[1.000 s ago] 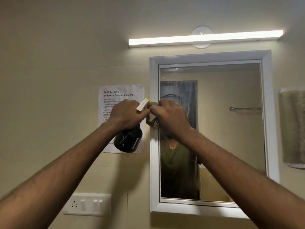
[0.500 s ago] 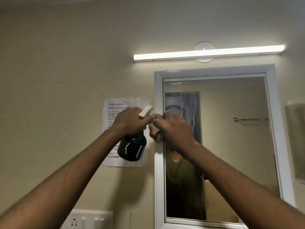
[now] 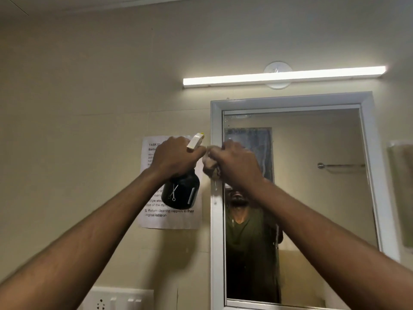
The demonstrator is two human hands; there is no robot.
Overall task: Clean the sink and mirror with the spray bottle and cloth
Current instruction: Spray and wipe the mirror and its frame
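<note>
My left hand (image 3: 176, 156) grips the neck of a black spray bottle (image 3: 181, 191) with a white and yellow nozzle, held up in front of a paper notice on the wall. Right beside it my right hand (image 3: 237, 162) is closed around a bunched pale cloth (image 3: 209, 164), at the left edge of the white-framed mirror (image 3: 312, 198). The nozzle points toward the cloth. Droplets and streaks show on the upper left of the glass. The sink is out of view.
A lit tube light (image 3: 283, 76) runs above the mirror. A printed task notice (image 3: 172, 218) hangs left of the mirror. A white switch plate (image 3: 116, 299) sits low on the wall. A pale towel (image 3: 402, 193) hangs at the right edge.
The view has tilted upward, so the mirror and light sit lower in frame. Both hands stay together at the mirror's left edge, still holding bottle and cloth.
</note>
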